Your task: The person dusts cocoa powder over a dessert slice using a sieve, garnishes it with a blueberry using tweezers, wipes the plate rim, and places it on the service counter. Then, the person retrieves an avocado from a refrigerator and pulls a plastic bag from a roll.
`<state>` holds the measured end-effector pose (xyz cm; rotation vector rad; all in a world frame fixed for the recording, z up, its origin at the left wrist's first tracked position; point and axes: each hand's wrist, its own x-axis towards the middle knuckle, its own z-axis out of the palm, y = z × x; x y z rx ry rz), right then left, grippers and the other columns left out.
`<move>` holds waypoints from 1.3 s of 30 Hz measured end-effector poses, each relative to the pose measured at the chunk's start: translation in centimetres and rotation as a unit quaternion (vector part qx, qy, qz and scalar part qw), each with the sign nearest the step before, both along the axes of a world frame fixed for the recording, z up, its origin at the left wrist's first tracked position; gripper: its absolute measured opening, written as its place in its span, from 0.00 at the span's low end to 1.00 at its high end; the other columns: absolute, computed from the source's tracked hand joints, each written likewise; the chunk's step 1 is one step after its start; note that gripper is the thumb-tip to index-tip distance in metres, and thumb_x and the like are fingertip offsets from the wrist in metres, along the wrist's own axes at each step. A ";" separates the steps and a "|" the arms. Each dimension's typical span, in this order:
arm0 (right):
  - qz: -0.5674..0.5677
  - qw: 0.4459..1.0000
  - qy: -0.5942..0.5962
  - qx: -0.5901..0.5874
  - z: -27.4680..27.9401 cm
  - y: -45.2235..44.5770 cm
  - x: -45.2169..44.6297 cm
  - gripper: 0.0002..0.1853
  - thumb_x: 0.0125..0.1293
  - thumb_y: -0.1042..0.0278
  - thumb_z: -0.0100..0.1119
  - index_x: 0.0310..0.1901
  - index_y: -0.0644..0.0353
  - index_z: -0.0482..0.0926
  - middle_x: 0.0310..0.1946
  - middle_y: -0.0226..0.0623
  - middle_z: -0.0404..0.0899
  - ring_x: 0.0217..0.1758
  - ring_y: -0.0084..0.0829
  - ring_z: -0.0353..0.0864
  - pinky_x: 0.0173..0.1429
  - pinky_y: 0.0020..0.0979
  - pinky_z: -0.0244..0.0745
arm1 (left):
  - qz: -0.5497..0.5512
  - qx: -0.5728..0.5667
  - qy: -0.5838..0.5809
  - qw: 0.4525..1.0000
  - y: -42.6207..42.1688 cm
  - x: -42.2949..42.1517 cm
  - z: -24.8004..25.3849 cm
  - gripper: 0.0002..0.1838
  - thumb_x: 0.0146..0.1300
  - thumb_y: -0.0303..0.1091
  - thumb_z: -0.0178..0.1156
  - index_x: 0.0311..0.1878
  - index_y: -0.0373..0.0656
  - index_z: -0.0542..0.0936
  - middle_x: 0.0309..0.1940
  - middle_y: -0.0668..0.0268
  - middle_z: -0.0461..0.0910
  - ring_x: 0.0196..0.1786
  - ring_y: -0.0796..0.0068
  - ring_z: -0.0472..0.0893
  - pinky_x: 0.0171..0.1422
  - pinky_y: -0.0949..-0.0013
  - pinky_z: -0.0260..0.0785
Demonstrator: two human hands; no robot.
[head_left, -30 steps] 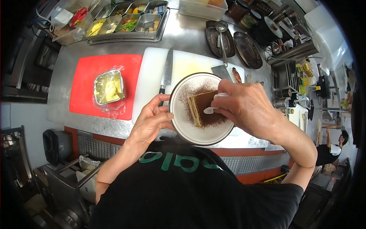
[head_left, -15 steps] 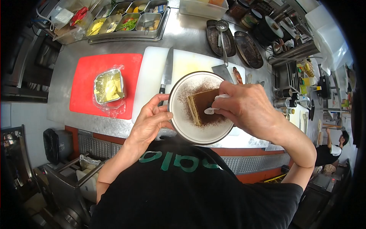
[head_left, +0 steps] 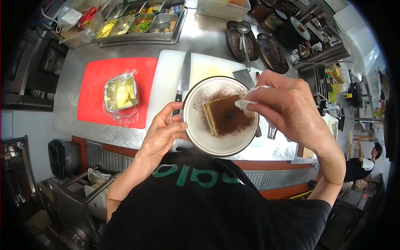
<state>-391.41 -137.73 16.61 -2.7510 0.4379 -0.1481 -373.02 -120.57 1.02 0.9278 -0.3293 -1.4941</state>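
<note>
My left hand [head_left: 161,130] grips the left rim of a white round plate [head_left: 199,134] with a dark edge line. On the plate lies a square slice of layered cake [head_left: 231,118], its top covered in brown cocoa powder, with a small dark round spot in the middle. Cocoa is also scattered over the plate around the slice. My right hand [head_left: 293,104] pinches a crumpled white paper napkin [head_left: 246,102] over the plate's right side, at the cake's upper right corner. Whether the napkin touches the plate, I cannot tell.
A large knife [head_left: 184,77] lies on the white cutting board [head_left: 163,75]. On the red board [head_left: 93,89] stands a foil-like tub [head_left: 121,92] of yellow pieces. Behind are ingredient tins [head_left: 164,23], dark oval pans [head_left: 271,52] and a slotted ladle [head_left: 243,31]. Another person [head_left: 366,162] is far right.
My right hand has lifted and moved right and slightly up with the napkin, uncovering more of the cake. My left hand and the plate have barely moved.
</note>
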 end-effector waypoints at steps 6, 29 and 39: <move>-0.097 0.985 -0.130 -0.059 -0.7 -3.0 0.4 0.09 0.59 0.70 0.58 0.36 0.68 0.78 0.27 0.35 0.72 0.29 0.24 0.71 0.31 0.24 0.66 | 0.028 0.008 0.006 1.000 1.7 0.1 0.3 0.24 0.55 0.18 0.52 0.57 0.36 0.62 0.42 0.53 0.77 0.39 0.70 0.81 0.36 0.70 0.79; -0.297 0.899 -0.315 0.066 -21.0 -12.8 3.0 0.16 0.61 0.73 0.47 0.49 0.68 0.75 0.38 0.34 0.79 0.38 0.21 0.75 0.44 0.21 0.69 | 0.330 -0.025 -0.026 0.943 22.0 11.1 1.3 0.23 0.56 0.20 0.51 0.56 0.39 0.62 0.43 0.53 0.76 0.40 0.68 0.80 0.37 0.67 0.79; -0.172 0.892 -0.346 0.235 -15.3 -11.6 25.9 0.14 0.64 0.72 0.47 0.49 0.65 0.76 0.39 0.33 0.79 0.38 0.20 0.74 0.41 0.20 0.69 | 0.534 0.002 -0.059 0.843 33.5 19.1 0.0 0.22 0.57 0.21 0.51 0.55 0.40 0.63 0.40 0.56 0.78 0.39 0.69 0.81 0.38 0.66 0.78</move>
